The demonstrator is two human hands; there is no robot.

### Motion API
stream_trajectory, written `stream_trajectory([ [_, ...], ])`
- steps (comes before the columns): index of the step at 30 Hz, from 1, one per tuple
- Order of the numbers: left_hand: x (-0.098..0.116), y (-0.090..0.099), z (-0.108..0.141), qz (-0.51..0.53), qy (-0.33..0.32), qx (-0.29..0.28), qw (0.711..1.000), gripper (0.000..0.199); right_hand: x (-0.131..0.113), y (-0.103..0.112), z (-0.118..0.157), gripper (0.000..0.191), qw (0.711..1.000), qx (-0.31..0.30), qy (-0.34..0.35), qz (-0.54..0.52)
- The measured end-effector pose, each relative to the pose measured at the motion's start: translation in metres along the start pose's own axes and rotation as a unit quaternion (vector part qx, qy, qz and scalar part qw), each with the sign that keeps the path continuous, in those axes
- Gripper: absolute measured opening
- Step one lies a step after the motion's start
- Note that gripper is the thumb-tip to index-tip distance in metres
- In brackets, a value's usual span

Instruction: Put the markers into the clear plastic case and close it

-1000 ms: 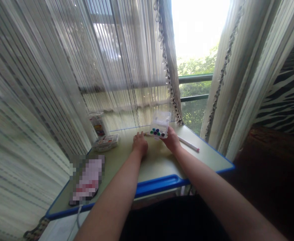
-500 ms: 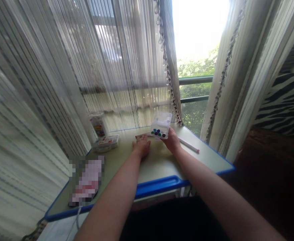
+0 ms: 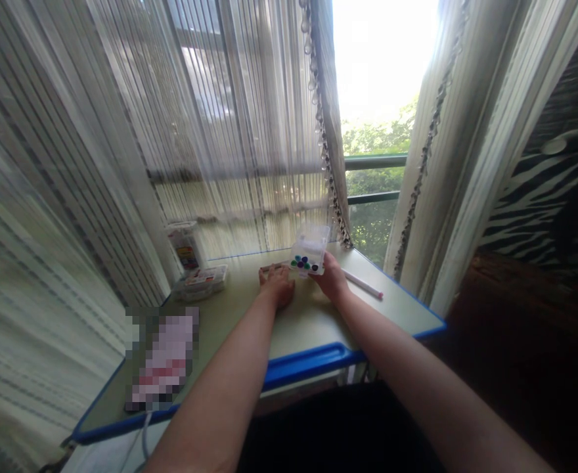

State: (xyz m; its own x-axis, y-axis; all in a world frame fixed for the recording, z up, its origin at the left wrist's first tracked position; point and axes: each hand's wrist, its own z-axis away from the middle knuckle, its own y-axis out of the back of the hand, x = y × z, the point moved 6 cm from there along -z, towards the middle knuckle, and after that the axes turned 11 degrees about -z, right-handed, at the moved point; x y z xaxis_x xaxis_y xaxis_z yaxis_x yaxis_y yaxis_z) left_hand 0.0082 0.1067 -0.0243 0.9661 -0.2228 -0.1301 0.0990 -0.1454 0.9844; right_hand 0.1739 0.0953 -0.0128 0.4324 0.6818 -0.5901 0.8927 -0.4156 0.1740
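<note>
My right hand point(image 3: 331, 278) grips a small clear plastic case point(image 3: 312, 242) by its right side, raised over the desk with its lid open. Several round pieces point(image 3: 303, 263) in green, purple, blue and black sit in its lower part. My left hand point(image 3: 277, 287) rests on the desk just left of the case, fingers stretched out and apart. Its fingertips are at a slim stick-like item point(image 3: 269, 268), too blurred to name. A white marker-like stick with a pink end point(image 3: 365, 284) lies to the right, partly behind my right hand.
At the left back stand a clear tub with a label point(image 3: 185, 246) and a flat clear box point(image 3: 203, 281). A pixelated pinkish item point(image 3: 165, 355) lies at the desk's left. The desk point(image 3: 313, 322) has a blue edge; curtains point(image 3: 249, 131) hang behind it.
The view has turned slightly right, so everything sits a little further left. My left fingers look more spread over the slim item. The case tilts slightly differently in my right hand.
</note>
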Motion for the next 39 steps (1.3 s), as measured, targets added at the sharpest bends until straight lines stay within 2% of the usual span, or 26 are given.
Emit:
stream_trajectory([
  [4,0.0,0.0,0.0,0.002,0.01,-0.003,1.0,0.063,0.0,0.001,0.0,0.048,0.999,-0.006,-0.028,-0.029],
  [7,0.0,-0.002,-0.003,-0.017,0.009,-0.03,0.999,0.061,-0.002,0.003,0.0,0.049,0.999,-0.001,-0.032,-0.028],
  [9,0.0,-0.002,-0.006,-0.035,-0.001,-0.028,0.999,0.06,-0.002,0.003,0.001,0.049,0.999,-0.002,-0.028,-0.024],
  [16,0.001,-0.001,-0.014,-0.042,-0.071,0.016,0.996,0.053,-0.003,-0.001,-0.001,0.05,1.0,-0.03,-0.003,-0.007],
  [18,0.001,0.002,-0.012,-0.033,-0.071,0.029,0.997,0.053,-0.003,-0.001,-0.001,0.051,0.999,-0.032,-0.005,-0.008],
  [23,0.002,0.016,-0.002,-0.031,-0.047,0.111,0.992,0.05,-0.003,0.001,0.0,0.048,0.999,-0.027,-0.006,-0.021],
  [28,0.0,0.012,-0.001,-0.026,-0.057,0.076,0.995,0.05,0.0,0.003,0.0,0.05,0.999,-0.016,-0.018,-0.024],
  [31,-0.001,0.016,-0.001,-0.035,-0.067,0.092,0.993,0.042,0.002,0.002,0.0,0.05,0.999,-0.022,-0.022,-0.034],
  [34,-0.006,0.02,-0.002,-0.029,-0.035,0.116,0.992,0.04,0.004,0.002,0.0,0.051,0.998,-0.023,-0.025,-0.044],
  [39,-0.004,0.016,-0.005,0.018,-0.06,0.089,0.994,0.035,0.006,0.004,-0.001,0.054,0.999,-0.021,-0.032,-0.033],
])
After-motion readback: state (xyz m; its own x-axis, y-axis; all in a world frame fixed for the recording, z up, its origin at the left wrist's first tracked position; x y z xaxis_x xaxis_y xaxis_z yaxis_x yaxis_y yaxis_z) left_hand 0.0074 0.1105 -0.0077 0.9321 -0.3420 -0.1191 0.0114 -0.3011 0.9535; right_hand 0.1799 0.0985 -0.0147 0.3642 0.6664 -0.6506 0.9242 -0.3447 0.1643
